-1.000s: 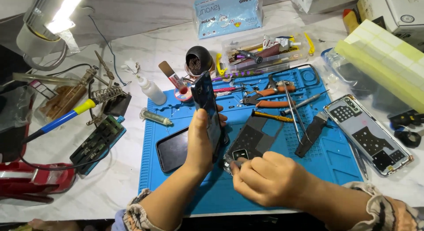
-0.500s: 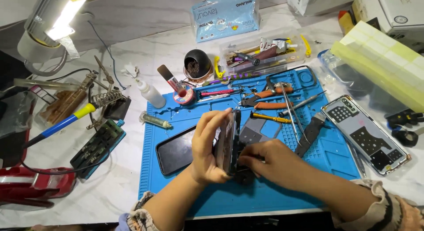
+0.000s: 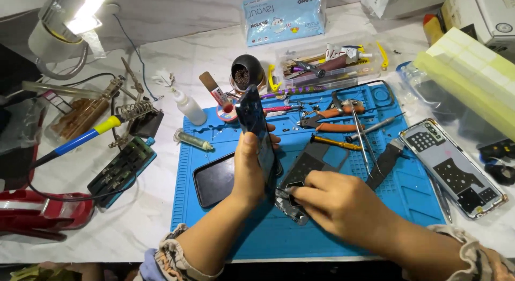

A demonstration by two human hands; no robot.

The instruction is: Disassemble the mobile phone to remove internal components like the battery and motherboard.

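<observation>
My left hand [image 3: 248,176] grips a dark blue phone body [image 3: 252,114] and holds it upright on its edge above the blue work mat [image 3: 413,211]. My right hand [image 3: 340,203] is just to its right, fingers pinched on a thin metal tool [image 3: 281,191] whose tip meets the phone's lower edge. A phone part with a camera opening [image 3: 292,203] lies on the mat under my right fingers. A grey back cover [image 3: 316,163] lies behind my right hand, and a black screen panel [image 3: 214,179] lies flat left of my left hand.
An opened phone [image 3: 453,168] lies at the mat's right edge. Pliers [image 3: 335,126], tweezers and screwdrivers lie across the mat's far part. A soldering iron [image 3: 86,133] on its stand, a small bottle [image 3: 189,106], a tool tray [image 3: 327,63] and a lamp [image 3: 70,18] surround the mat.
My left hand has raised the phone body back upright after tilting it down. My right hand has slid a little to the right, staying at the phone's lower edge.
</observation>
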